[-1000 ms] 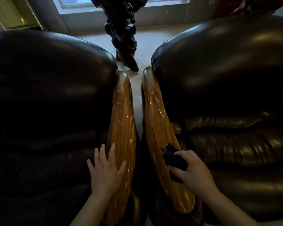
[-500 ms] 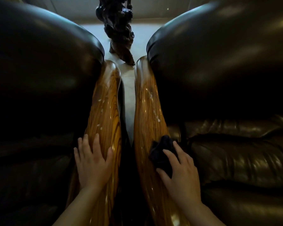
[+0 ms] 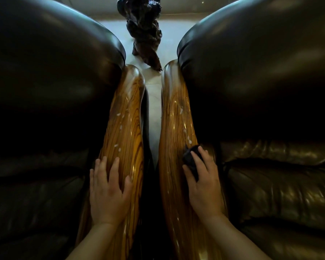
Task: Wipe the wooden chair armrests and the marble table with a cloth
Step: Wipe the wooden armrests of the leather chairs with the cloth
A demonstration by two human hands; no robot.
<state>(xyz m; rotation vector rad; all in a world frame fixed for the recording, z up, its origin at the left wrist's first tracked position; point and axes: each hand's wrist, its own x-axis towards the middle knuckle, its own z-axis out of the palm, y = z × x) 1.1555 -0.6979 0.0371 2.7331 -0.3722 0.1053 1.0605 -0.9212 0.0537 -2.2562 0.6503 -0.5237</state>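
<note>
Two glossy wooden armrests run away from me side by side, the left armrest [image 3: 126, 128] and the right armrest [image 3: 176, 124]. Both carry small white flecks. My right hand [image 3: 204, 184] presses a dark cloth [image 3: 190, 159] onto the right armrest, near its right edge. My left hand [image 3: 107, 192] lies flat on the left armrest, fingers spread, holding nothing. The marble table is out of view.
Dark leather chairs flank the armrests, one on the left [image 3: 45, 91] and one on the right [image 3: 261, 81]. A narrow gap with pale floor [image 3: 154, 94] runs between the armrests. A dark carved wooden sculpture [image 3: 144, 34] stands beyond them.
My right hand has slid the cloth further up the right armrest and toward its right edge. My view has moved closer. The left hand stays flat on the left armrest.
</note>
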